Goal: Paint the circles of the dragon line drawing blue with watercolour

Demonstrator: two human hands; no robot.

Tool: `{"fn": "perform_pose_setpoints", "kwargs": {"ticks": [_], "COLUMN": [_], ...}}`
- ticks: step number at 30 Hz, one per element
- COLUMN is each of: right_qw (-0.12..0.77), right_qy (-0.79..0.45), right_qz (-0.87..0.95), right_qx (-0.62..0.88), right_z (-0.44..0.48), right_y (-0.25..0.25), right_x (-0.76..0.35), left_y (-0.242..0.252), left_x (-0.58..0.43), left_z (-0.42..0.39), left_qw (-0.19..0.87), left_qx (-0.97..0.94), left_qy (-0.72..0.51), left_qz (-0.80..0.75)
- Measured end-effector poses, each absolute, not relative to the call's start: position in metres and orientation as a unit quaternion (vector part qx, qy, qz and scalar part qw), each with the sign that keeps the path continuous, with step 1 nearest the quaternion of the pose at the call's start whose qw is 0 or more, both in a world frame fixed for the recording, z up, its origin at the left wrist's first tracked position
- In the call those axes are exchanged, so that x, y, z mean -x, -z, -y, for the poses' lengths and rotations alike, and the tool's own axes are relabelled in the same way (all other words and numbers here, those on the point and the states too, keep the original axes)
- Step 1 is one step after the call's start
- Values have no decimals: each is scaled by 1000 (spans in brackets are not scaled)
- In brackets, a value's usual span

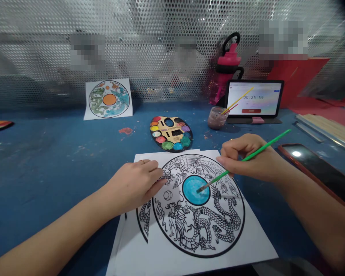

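My right hand [244, 155] is closed around a green-handled paintbrush [254, 154], its bristle tip on the blue-painted centre circle of a line-art sheet [247, 245]. A dragon and a phoenix, in black outline, surround that circle inside a large ring. My left hand [140, 180] lies over the sheet's left side, fingers loosely bent and the thumb a little apart, gripping nothing. Another printed sheet [132, 237] shows partly from under the top one. Just beyond the paper sits a paint palette [171, 134] with several coloured wells.
A jar of murky water [217, 118] holds brushes beside a tablet [254, 99] showing a timer. Behind stands a pink bottle [229, 61]. On the right lie a phone [324, 168] and wooden sticks [329, 128]. A painted reference sheet [109, 99] leans against the perforated metal panel [155, 69].
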State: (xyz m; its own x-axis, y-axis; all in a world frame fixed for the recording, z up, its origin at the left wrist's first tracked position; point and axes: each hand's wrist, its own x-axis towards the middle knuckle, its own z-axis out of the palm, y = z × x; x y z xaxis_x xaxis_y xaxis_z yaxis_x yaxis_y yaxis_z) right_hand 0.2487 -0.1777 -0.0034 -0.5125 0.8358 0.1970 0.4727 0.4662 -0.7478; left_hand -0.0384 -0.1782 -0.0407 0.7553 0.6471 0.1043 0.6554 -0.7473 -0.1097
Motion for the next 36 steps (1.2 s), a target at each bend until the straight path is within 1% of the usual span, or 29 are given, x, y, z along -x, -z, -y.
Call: {"fn": "perform_pose_setpoints", "kwargs": {"ticks": [5, 10, 14, 19, 21, 24, 30, 36], "right_qw": [261, 288, 263, 273, 265, 248, 284, 271], "right_qy": [-336, -348, -347, -357, -363, -344, -300, -291], "right_qz": [820, 805, 814, 802, 802, 822, 805, 819], "right_qx": [383, 384, 385, 393, 393, 380, 427, 414], "right_z": [177, 178, 178, 178, 178, 177, 174, 174], "right_y": [7, 9, 7, 6, 6, 5, 1, -1], "right_x": [-245, -245, -244, -246, -246, -249, -254, -255], "left_y": [42, 42, 42, 42, 42, 42, 43, 43], "left_x": [40, 40, 40, 40, 40, 39, 39, 40], "left_z": [179, 179, 179, 179, 178, 178, 178, 178], "left_qw": [83, 69, 66, 67, 70, 69, 58, 59], "left_qx": [934, 933, 932, 934, 934, 933, 933, 932], "left_qy": [40, 30, 26, 33, 35, 35, 27, 22], "left_qz": [346, 352, 356, 350, 349, 352, 355, 356]}}
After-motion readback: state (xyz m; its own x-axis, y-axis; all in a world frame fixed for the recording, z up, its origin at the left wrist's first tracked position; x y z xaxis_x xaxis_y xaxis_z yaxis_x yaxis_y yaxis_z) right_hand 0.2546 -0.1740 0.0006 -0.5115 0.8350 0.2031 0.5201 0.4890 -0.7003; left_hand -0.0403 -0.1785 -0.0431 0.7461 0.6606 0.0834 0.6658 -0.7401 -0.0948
